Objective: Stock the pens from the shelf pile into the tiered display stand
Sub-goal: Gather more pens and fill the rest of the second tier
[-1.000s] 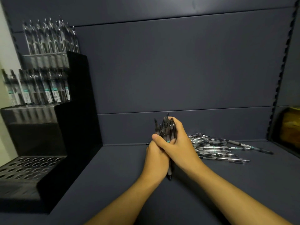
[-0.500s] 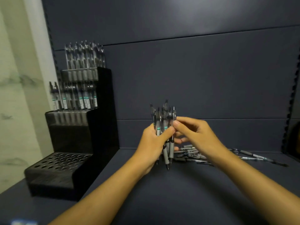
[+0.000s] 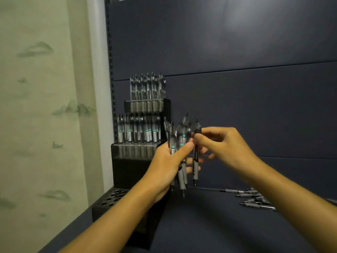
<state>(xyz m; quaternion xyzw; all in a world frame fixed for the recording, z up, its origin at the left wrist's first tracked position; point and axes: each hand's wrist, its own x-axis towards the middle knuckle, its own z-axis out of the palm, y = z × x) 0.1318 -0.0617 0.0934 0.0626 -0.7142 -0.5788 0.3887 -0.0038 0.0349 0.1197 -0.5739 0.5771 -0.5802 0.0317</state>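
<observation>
Head view: worn at head height, close, facing forward and slightly down into the shelf [image 3: 228, 225].
Stand [image 3: 140, 168]: 10 o'clock.
Loose pens [image 3: 255, 199]: 3 o'clock.

Pens [image 3: 179, 143] clear glossy plastic, grey matt grips; display stand [image 3: 131, 168] black glossy plastic; shelf [image 3: 218, 225] matt.

We now hold our left hand [image 3: 166, 162] and its bundle of pens [image 3: 179, 143] up in front of the tiered display stand [image 3: 140, 161], where a second ago both hands were clasped together low over the shelf [image 3: 228, 225] beside the loose pile [image 3: 255, 199]. Our right hand [image 3: 223, 145] is no longer wrapped over the left; its grip now pinches a single pen [image 3: 195, 157], drawn slightly apart from the bundle. Our view has swung left, so the pile sits at the lower right.
</observation>
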